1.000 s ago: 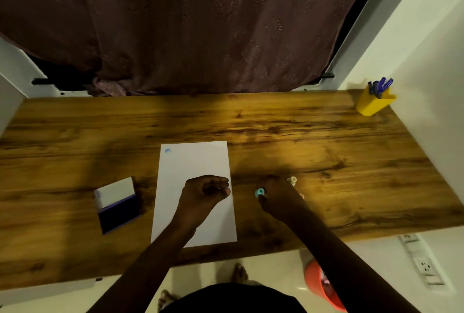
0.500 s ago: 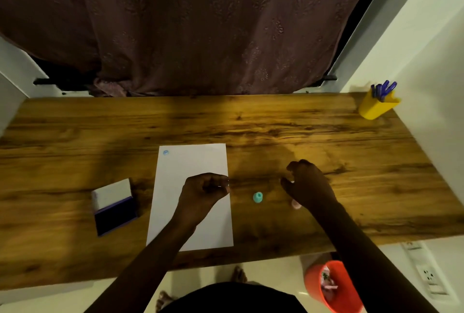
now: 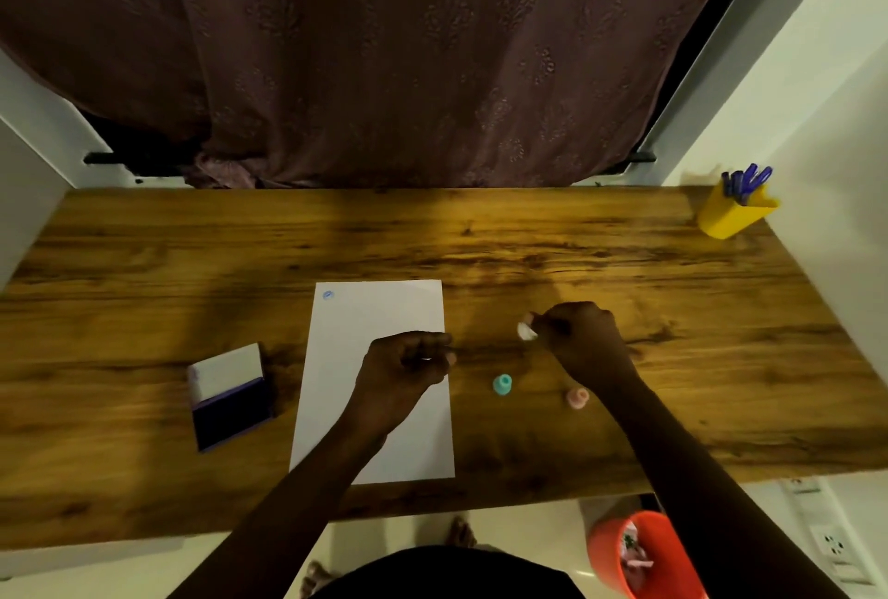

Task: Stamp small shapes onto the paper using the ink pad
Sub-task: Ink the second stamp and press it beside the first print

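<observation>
A white sheet of paper (image 3: 379, 334) lies on the wooden desk (image 3: 480, 238), with one small blue stamped mark (image 3: 328, 294) near its top left corner. An open ink pad (image 3: 228, 399) with a white lid and dark pad sits left of the paper. My left hand (image 3: 408, 360) rests as a loose fist on the paper's right edge, holding nothing that I can see. My right hand (image 3: 579, 334) hovers right of the paper, pinching a small white stamp (image 3: 526, 331). A teal stamp (image 3: 502, 384) and a pink stamp (image 3: 577, 398) stand on the desk below it.
A yellow cup of blue pens (image 3: 735, 209) stands at the desk's far right corner. A dark curtain (image 3: 408, 55) hangs behind the desk. On the floor under the near right edge sits an orange bin (image 3: 644, 555). A white wall (image 3: 845, 166) borders the right side.
My right hand let go of the teal stamp, moved right and away, and picked up the white stamp. My left hand stayed on the paper.
</observation>
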